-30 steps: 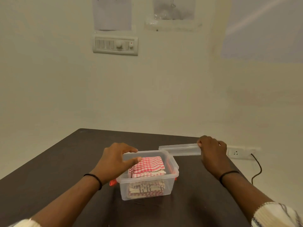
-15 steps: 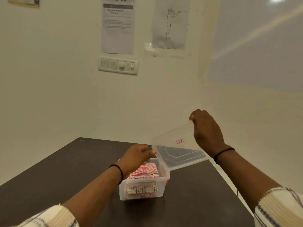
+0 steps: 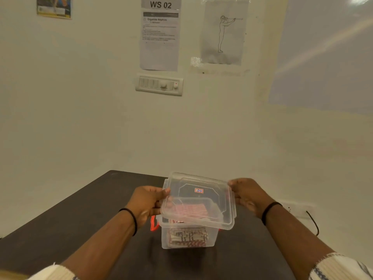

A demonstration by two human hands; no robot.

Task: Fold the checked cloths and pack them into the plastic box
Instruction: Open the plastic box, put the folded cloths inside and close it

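At the table's centre stands the clear plastic box packed with folded checked cloths. Above it, a rounded-square transparent lid tilts, left hand gripping its nine o'clock edge, right hand pinching three o'clock.

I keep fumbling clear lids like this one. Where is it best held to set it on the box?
By its two short side edges, one from each side, as the left hand and right hand do: the lid is flat, wide and thin-rimmed.
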